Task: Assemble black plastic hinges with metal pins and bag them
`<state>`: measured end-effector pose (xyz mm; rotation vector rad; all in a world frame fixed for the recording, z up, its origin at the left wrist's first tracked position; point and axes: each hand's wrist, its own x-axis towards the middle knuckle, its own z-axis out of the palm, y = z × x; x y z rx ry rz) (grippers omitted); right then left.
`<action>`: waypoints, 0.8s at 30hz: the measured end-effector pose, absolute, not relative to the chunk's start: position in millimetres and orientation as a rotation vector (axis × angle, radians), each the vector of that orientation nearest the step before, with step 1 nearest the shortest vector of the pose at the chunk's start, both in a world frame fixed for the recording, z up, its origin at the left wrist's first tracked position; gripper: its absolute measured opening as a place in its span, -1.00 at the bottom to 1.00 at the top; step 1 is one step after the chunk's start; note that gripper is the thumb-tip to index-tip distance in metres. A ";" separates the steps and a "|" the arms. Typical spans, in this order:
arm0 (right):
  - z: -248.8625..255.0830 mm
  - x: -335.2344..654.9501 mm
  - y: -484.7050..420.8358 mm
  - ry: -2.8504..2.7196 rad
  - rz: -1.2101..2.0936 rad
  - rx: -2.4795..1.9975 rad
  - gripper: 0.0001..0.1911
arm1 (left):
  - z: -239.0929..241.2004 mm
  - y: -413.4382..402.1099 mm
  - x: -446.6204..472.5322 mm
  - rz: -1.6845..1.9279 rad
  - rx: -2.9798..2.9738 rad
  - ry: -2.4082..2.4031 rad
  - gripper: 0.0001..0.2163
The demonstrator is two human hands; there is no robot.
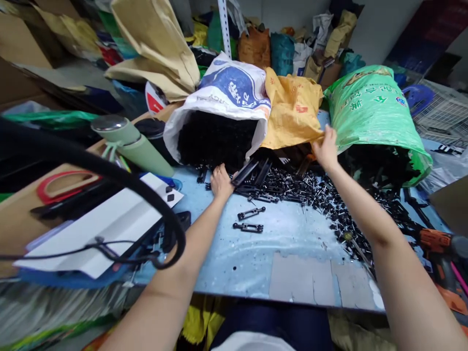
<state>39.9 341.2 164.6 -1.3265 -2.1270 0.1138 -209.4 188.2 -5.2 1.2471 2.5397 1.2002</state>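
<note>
My left hand (221,182) reaches to the mouth of a white woven bag (234,92) full of black parts. Its thumb and fingers are apart, resting against loose black pieces beside a long black plastic part (245,172). The fingertips are partly hidden there. My right hand (326,148) is closed on the edge of a yellow woven bag (294,109), near its lower right corner. Under that edge lies a heap of small black parts with metal pins (303,187). Two black slotted links (251,213) lie apart from the heap on the blue tabletop (219,253).
A green bag (376,107) of black parts lies open at the right. An orange power drill (437,243) is near the right edge. At the left are a green bottle (133,144), red-handled scissors (66,183), white paper (98,229) and a thick black cable (109,170) crossing close to the camera.
</note>
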 end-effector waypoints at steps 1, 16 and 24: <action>145.7 43.7 327.0 -2.200 0.140 -1.332 -0.33 | -4.8 187.9 -209.9 1.204 1.232 2.535 -0.47; 80.0 -77.9 212.2 -3.069 -0.104 -0.546 -0.58 | 12.6 161.4 -187.2 1.167 1.094 2.611 -0.62; 101.4 -11.4 199.2 -2.518 0.853 -0.854 -0.59 | 44.6 122.0 -174.7 1.593 1.231 2.332 -0.75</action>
